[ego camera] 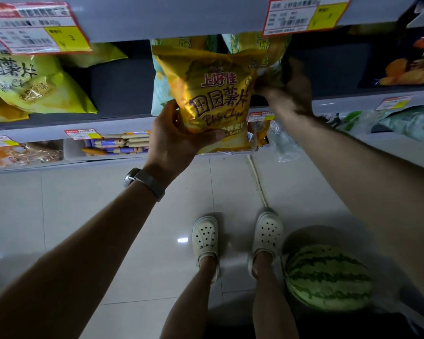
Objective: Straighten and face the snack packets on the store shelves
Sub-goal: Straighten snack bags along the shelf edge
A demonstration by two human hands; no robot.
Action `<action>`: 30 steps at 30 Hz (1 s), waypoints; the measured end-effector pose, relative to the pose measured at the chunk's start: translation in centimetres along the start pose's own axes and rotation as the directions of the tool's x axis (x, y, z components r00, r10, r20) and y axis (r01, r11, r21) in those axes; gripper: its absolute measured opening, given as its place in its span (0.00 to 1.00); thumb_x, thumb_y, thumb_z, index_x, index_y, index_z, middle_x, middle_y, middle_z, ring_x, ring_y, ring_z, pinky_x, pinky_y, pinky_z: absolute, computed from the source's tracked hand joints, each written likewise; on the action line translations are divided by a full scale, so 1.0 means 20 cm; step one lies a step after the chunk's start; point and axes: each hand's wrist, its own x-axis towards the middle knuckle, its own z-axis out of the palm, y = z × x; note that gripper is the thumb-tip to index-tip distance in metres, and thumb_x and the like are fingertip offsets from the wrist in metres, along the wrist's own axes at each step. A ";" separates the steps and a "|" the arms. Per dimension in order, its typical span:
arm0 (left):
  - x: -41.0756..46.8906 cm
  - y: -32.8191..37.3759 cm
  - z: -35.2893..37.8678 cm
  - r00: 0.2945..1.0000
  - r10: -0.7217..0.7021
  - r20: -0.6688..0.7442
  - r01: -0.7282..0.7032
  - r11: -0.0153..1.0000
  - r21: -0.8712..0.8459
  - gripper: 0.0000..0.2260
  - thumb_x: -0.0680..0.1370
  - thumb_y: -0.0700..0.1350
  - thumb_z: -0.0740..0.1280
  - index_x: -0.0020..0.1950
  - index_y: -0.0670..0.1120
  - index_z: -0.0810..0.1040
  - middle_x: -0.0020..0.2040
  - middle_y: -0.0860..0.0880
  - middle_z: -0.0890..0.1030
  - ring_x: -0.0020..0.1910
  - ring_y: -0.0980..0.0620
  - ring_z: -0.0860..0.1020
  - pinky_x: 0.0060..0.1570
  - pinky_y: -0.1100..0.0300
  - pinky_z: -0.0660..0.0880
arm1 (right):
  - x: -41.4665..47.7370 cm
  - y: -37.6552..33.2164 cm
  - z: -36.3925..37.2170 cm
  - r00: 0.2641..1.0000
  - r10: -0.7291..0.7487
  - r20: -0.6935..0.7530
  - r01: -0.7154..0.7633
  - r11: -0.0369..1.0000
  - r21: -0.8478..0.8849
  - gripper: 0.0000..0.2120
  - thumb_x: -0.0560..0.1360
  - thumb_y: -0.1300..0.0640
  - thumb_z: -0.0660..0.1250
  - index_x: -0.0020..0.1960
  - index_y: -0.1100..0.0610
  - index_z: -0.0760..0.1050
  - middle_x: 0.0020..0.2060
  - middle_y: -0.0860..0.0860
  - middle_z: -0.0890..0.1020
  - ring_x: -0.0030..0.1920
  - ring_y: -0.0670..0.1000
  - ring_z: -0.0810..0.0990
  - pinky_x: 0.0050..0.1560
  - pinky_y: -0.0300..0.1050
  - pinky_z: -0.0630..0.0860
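The left hand (174, 140) grasps the yellow chip bag (213, 94) at its 7 o'clock corner, before the shelf (123, 123). The blurred right hand (287, 94) sits at the bag's 3 o'clock; its grip cannot be told.

top shelf (181, 18): grey front lip is carrying a left price tag (34, 28) and a right price tag (306, 14), both red and yellow.
middle shelf (123, 123): yellow-green chip packets (39, 86) are leaning at the left, pale green-yellow packets (255, 45) are standing at centre, a dark packet (411, 67) is sitting far right.
lower shelf (389, 143): clear bins (71, 149) are holding purple-and-cream wrapped bars (123, 143); orange wrapped snacks (22, 152) are lying at the left, green packets (411, 121) at the right.
floor (108, 216): pale glossy tiles are reflecting light; a left white clog (205, 238) and a right white clog (268, 231) are standing on them, toes to the shelves; a striped watermelon (328, 277) is sitting just beside the right one.
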 end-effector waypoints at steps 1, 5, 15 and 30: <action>0.00 0.01 0.02 1.000 0.000 0.004 0.000 1.000 0.005 0.37 0.64 0.55 0.86 0.67 0.42 0.77 0.58 0.52 0.86 0.54 0.57 0.85 0.49 0.58 0.84 | -0.01 0.02 -0.02 1.000 -0.009 0.003 0.009 0.999 0.034 0.42 0.61 0.47 0.85 0.71 0.51 0.74 0.59 0.44 0.84 0.59 0.45 0.83 0.59 0.43 0.81; 0.00 0.04 0.10 1.000 -0.025 0.003 0.025 0.999 0.023 0.39 0.61 0.60 0.85 0.66 0.45 0.78 0.56 0.53 0.86 0.53 0.55 0.85 0.51 0.47 0.85 | -0.08 0.09 -0.11 0.998 -0.052 -0.028 0.054 0.993 0.105 0.29 0.60 0.43 0.82 0.58 0.47 0.78 0.51 0.44 0.83 0.50 0.42 0.82 0.51 0.44 0.80; 0.07 0.28 0.59 0.998 -0.068 0.008 0.068 0.998 -0.017 0.38 0.59 0.58 0.86 0.64 0.46 0.79 0.55 0.52 0.87 0.52 0.52 0.86 0.51 0.45 0.85 | -0.29 0.22 -0.54 0.994 -0.046 0.102 0.024 0.978 0.207 0.08 0.80 0.48 0.71 0.49 0.52 0.83 0.42 0.47 0.87 0.44 0.43 0.85 0.47 0.45 0.82; 0.33 0.49 1.16 0.985 0.095 -0.142 -0.058 0.968 0.244 0.40 0.60 0.69 0.75 0.65 0.48 0.78 0.59 0.50 0.84 0.59 0.43 0.81 0.57 0.43 0.79 | 0.09 0.26 -0.84 0.985 -0.166 0.051 0.163 0.985 0.047 0.14 0.81 0.47 0.69 0.59 0.56 0.79 0.44 0.38 0.81 0.47 0.35 0.78 0.48 0.35 0.73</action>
